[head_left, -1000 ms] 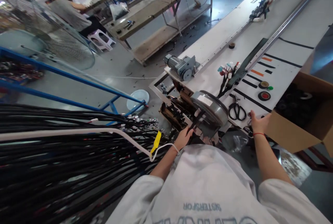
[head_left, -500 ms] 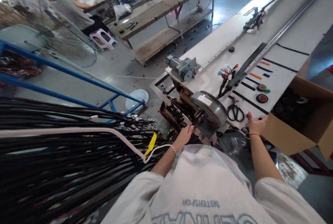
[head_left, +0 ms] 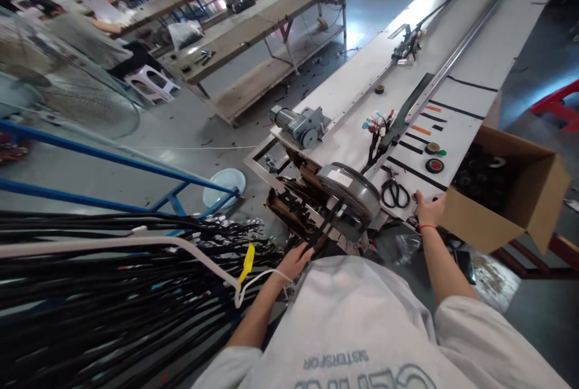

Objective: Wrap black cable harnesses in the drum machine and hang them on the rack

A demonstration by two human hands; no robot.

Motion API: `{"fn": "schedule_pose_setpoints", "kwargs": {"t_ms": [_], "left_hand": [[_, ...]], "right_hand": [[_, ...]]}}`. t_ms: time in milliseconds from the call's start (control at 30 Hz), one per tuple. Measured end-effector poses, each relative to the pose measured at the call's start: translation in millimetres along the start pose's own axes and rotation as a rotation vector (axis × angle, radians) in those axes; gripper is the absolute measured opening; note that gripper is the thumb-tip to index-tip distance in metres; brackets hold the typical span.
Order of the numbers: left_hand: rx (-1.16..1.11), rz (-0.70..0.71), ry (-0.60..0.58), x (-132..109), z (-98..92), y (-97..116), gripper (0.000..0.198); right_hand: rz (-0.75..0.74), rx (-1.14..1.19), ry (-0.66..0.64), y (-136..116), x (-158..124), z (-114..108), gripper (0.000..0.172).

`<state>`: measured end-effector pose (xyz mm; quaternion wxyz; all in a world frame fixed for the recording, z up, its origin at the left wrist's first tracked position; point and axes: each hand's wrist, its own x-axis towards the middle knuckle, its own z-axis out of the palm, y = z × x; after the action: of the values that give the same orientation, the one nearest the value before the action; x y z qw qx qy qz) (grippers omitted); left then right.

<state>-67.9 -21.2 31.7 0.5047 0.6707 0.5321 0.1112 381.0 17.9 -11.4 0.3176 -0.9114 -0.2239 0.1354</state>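
Observation:
My left hand (head_left: 296, 261) is closed around a black strip (head_left: 322, 229) that runs up to the round grey drum (head_left: 350, 193) at the near end of the long white workbench (head_left: 362, 66). At the bench's near right corner rests my right hand (head_left: 430, 211), thumb and forefinger apart; its other fingers are partly hidden. Black-handled scissors (head_left: 395, 193) lie just left of it. Beyond are a red-centred tape roll (head_left: 434, 165) and a tan roll (head_left: 432, 148). Wires with coloured connectors (head_left: 377, 126) stand by the rail behind the drum.
A grey motor (head_left: 296, 123) sits at the bench's left corner. To the right stands an open cardboard box (head_left: 484, 220) of dark rolls. Bundled black cables (head_left: 113, 310) hang at left beside a blue frame (head_left: 108, 157). A seated person (head_left: 85, 36) works farther back.
My left hand has moved down and left, away from the drum, and a length of black strip now shows between them. My right hand stays at the corner. The view has shifted.

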Motion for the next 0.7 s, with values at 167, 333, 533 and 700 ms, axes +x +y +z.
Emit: {"fn": "schedule_pose_setpoints", "kwargs": {"t_ms": [167, 333, 533, 700], "left_hand": [[-0.064, -0.052, 0.150, 9.0, 12.0, 16.6, 0.054], [0.003, -0.007, 0.167, 33.1, 16.0, 29.3, 0.044], [-0.017, 0.024, 0.191, 49.9, 25.6, 44.7, 0.046], [-0.178, -0.051, 0.150, 62.5, 25.7, 39.6, 0.054]], "right_hand": [[-0.001, 0.031, 0.027, 1.6, 0.8, 1.6, 0.104], [-0.003, 0.043, 0.034, 1.7, 1.5, 1.4, 0.105], [-0.019, 0.032, 0.042, 1.6, 0.0, 2.1, 0.104], [0.006, 0.030, 0.030, -1.5, -2.8, 1.4, 0.087]]}}
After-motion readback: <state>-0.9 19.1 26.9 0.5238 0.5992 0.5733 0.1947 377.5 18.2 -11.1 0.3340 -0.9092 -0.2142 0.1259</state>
